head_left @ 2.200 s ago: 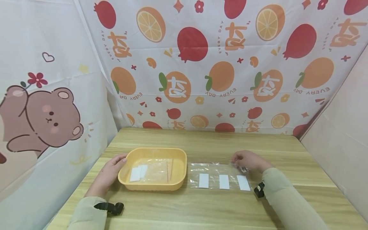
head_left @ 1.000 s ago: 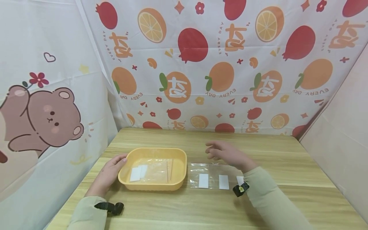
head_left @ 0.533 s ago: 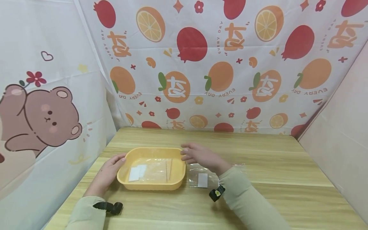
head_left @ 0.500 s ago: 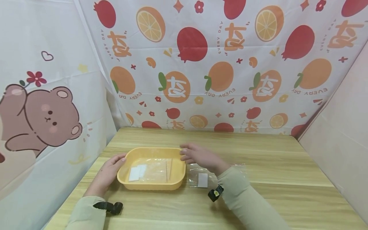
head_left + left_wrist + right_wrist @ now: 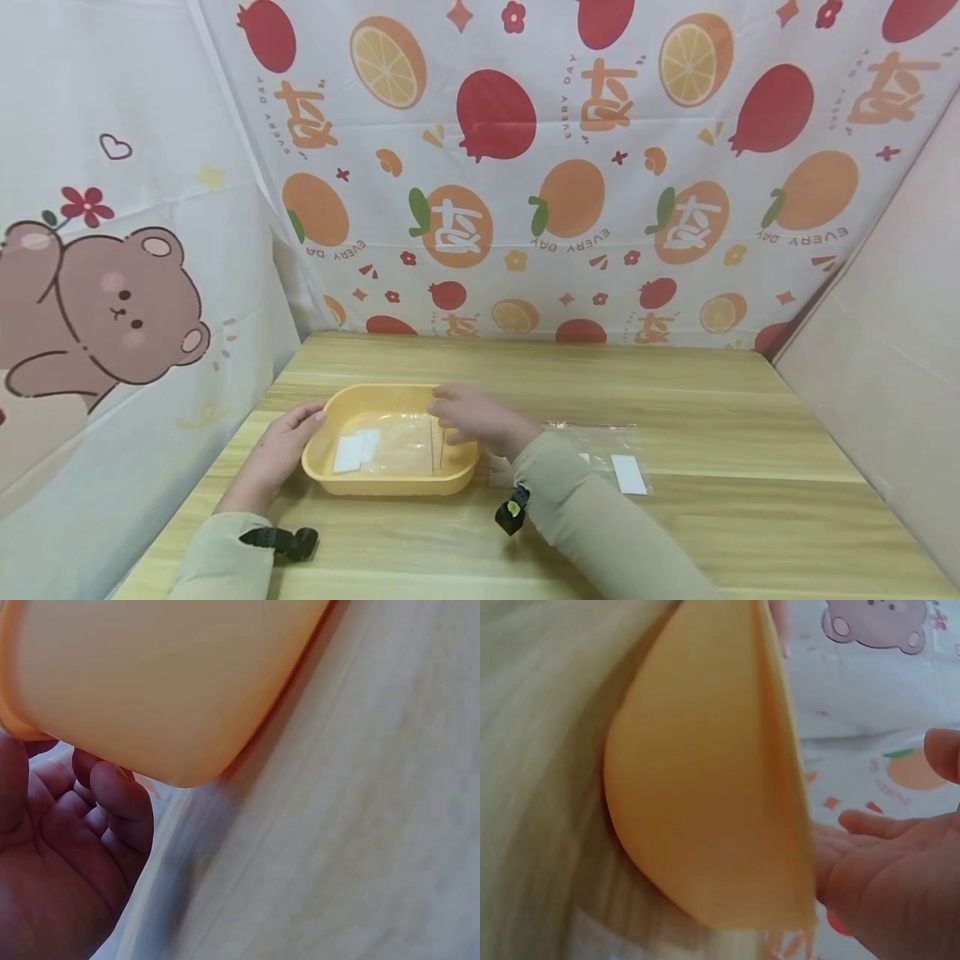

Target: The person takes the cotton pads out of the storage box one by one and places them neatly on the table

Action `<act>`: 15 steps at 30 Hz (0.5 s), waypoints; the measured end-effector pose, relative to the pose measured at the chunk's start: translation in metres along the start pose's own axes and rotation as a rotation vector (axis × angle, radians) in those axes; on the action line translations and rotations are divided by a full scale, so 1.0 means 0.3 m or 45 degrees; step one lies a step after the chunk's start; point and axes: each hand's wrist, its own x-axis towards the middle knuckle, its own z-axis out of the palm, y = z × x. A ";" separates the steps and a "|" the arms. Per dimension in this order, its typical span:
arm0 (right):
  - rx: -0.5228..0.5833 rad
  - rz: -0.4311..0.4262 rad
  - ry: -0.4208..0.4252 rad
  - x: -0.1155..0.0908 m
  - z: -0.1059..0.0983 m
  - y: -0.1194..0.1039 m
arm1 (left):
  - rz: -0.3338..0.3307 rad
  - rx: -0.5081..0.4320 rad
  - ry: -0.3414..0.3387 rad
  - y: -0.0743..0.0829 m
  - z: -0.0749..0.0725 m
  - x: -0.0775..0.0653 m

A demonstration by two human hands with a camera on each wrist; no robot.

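A yellow plastic tray point(image 5: 390, 485) stands on the table, left of centre. My left hand point(image 5: 281, 446) holds its left end, thumb at the rim; in the left wrist view the fingers curl beside the tray's wall point(image 5: 165, 682). Inside lie clear zip bags point(image 5: 405, 437) with white labels, overlapping each other. Over the tray's right end hovers my right hand point(image 5: 480, 417), fingers extended and holding nothing. The right wrist view has its bare palm point(image 5: 900, 870) at the tray's rim. To the right, more clear zip bags point(image 5: 600, 437) lie flat in a row, partly hidden by my right sleeve.
The wooden table point(image 5: 712, 517) reaches back to a fruit-print cloth point(image 5: 540, 117). A bear-print cloth point(image 5: 172, 275) hangs at the left, and a plain pale one point(image 5: 885, 275) at the right.
My right hand has let go of the rightmost bag and moved left, from the row of bags to over the tray. The left hand and the tray have stayed in place.
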 end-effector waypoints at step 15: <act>-0.026 0.162 0.174 0.067 0.085 0.013 | 0.008 0.032 -0.005 -0.008 -0.003 0.003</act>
